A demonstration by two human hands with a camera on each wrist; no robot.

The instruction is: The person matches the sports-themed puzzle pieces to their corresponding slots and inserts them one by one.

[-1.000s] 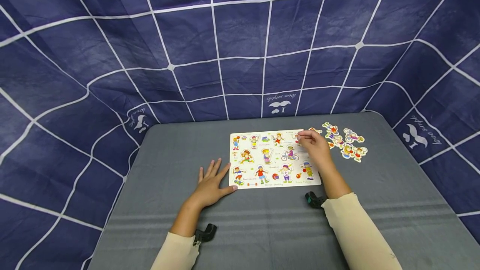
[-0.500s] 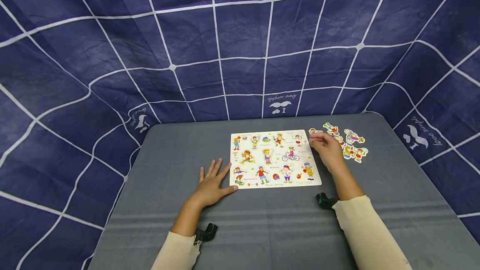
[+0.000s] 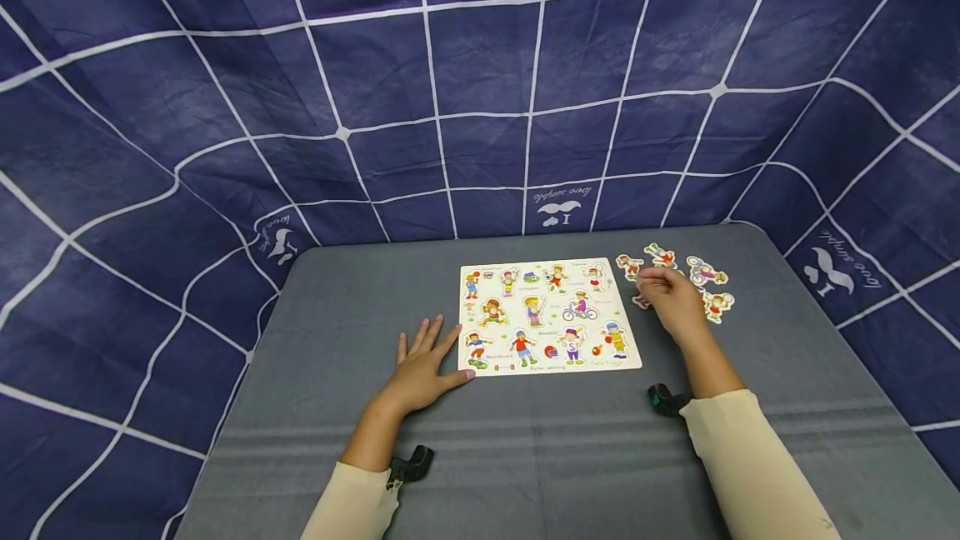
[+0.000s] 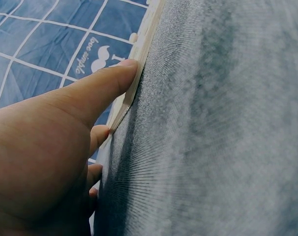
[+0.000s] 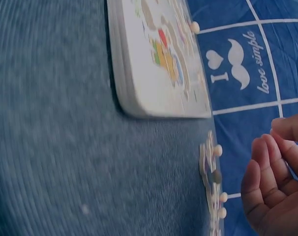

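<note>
A flat puzzle board (image 3: 547, 280) printed with children playing sports lies on the table. My left hand (image 3: 416, 377) rests spread at its near left corner, thumb on the front edge and forefinger at the left side. The left wrist view shows that thumb (image 4: 112, 78) along the pale wooden edge. Beyond the board's right side my right hand (image 3: 673, 305) hovers over loose knobbed figure pieces (image 3: 660, 255), its fingers loosely bent. In the right wrist view its thumb and forefinger tips come together, with no piece showing between them. The hand hides some of the pieces.
A bicycle piece (image 3: 705, 272) and a racket player piece (image 3: 717, 305) lie right of the hand. Grey cloth covers the table (image 3: 360, 307). A blue curtain (image 3: 480, 152) with white lines rises behind it and at both sides.
My right hand has moved right, from the board's far right corner to the loose pieces, baring the racket player picture in that corner. The left hand has stayed in place.
</note>
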